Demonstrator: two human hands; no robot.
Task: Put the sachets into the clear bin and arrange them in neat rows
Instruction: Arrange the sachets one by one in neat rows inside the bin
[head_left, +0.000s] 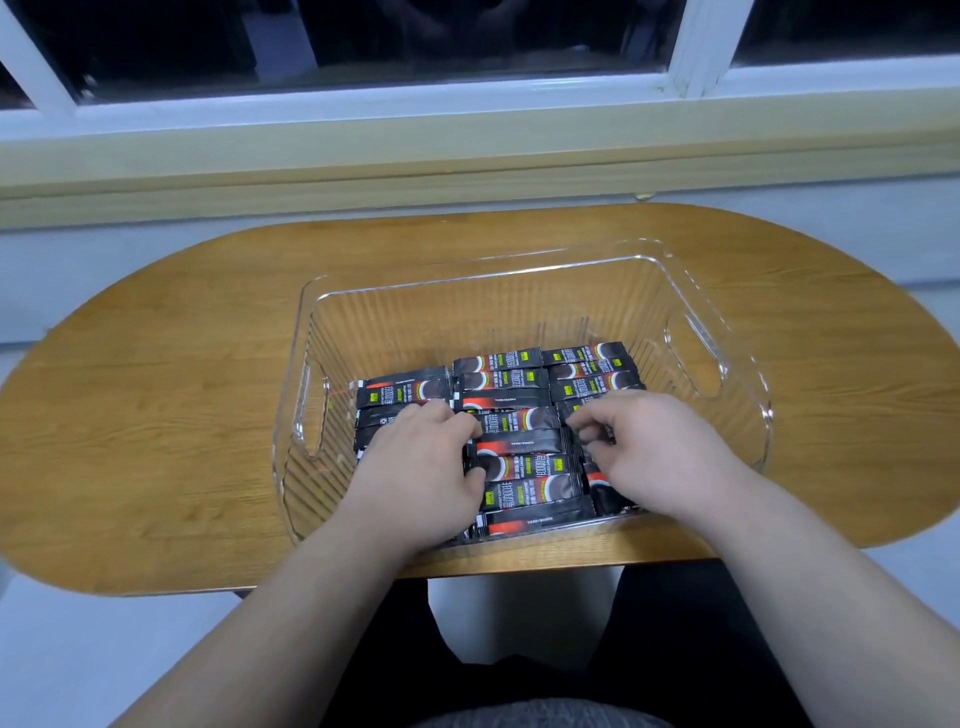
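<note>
One head-worn view — looking forward and down, close over the table (156, 364), facing the window (467, 41).

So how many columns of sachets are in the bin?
3: left column, middle column, right column, side by side in the clear bin. The left hand and right hand hide parts.

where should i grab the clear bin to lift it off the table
Grip the clear bin by the cut-out handles in its two end walls, the left handle and the right handle, one hand coming in from each side with fingers hooked through from outside. The ribbed walls flare outward and look slick, and the sachets lie loose inside, so keep it level.
</note>
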